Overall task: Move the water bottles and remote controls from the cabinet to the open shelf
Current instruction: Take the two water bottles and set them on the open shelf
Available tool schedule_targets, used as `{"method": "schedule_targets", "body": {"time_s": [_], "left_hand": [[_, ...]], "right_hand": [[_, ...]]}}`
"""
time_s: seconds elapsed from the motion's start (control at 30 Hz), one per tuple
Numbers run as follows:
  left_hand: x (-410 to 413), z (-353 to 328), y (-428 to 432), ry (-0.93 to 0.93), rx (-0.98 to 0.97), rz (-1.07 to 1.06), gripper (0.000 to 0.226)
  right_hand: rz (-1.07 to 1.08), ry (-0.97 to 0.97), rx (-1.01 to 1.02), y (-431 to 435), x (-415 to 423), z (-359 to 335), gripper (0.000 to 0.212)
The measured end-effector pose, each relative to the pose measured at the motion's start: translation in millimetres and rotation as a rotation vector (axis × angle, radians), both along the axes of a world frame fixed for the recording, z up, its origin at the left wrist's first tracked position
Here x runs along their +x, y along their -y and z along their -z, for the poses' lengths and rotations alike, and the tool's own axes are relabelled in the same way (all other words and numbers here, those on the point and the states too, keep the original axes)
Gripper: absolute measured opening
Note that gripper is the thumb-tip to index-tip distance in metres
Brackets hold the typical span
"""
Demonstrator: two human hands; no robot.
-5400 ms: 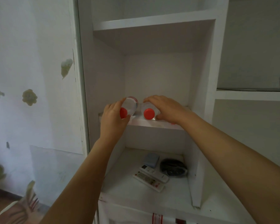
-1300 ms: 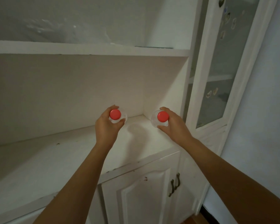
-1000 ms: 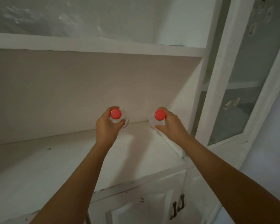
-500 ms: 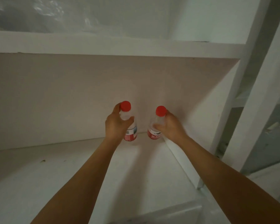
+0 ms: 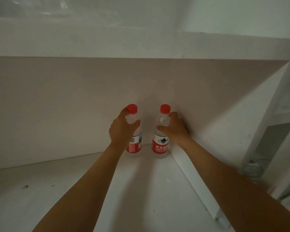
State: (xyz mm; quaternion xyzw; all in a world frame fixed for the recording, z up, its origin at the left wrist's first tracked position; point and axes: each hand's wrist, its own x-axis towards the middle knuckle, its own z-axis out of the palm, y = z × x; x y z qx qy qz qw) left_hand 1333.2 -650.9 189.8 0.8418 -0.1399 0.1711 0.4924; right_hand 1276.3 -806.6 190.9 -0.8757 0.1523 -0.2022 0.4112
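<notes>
The left hand point(image 5: 122, 131) wraps its grip around the left water bottle point(image 5: 134, 131). The right hand point(image 5: 174, 129) wraps the right water bottle point(image 5: 161, 131). Both stand upright, red caps up, in the open shelf's point(image 5: 149, 190) back corner, likely so they stay out of the way.

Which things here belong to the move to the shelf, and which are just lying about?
Job:
- left bottle, upright, in the left hand
- right bottle, upright, in the right hand
- open shelf, where both bottles stand at the back right corner

Lying about:
- brown speck on the shelf floor, left
- clear plastic on the shelf above
</notes>
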Motion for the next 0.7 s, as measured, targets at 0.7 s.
{"method": "schedule_targets", "body": {"time_s": [0.7], "left_hand": [[40.3, 8.8, 14.9, -0.032, 0.018, -0.006, 0.061]], "right_hand": [[-0.053, 0.138, 0.112, 1.6, 46.7, 11.6, 0.047]]}}
